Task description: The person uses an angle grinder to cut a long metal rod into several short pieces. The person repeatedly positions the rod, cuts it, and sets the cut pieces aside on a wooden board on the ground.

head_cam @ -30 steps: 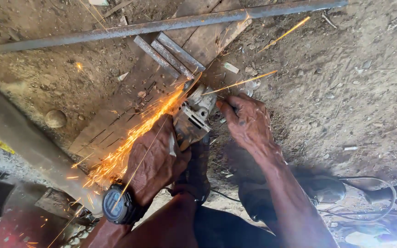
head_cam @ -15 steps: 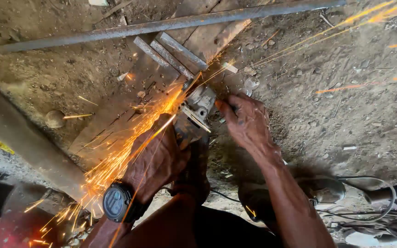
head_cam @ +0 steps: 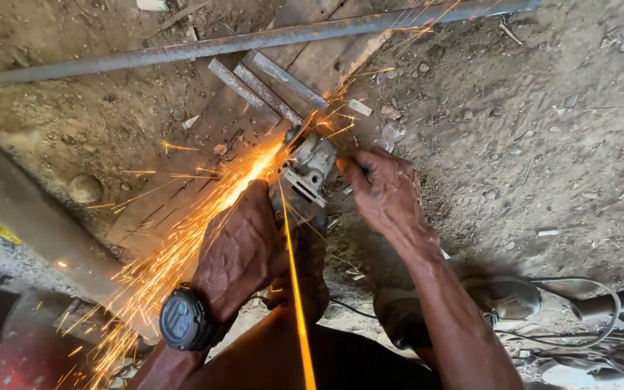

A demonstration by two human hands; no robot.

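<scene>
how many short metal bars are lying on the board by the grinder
3, side by side on the wooden board just above the angle grinder: left bar, middle bar, right bar. Sparks may hide others.

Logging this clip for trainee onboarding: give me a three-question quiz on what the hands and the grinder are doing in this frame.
1. True or false: both hands are on the angle grinder.
2. Which wrist wears the wristwatch? A) left B) right C) neither
3. Fill in: the sparks stream mostly toward the picture's lower ____.

Key
1. True: the left hand wraps the body, the right hand grips at the head end.
2. A
3. left, across the wooden board, with short flat metal strips lying beyond the grinder, just below a long pipe.
</scene>
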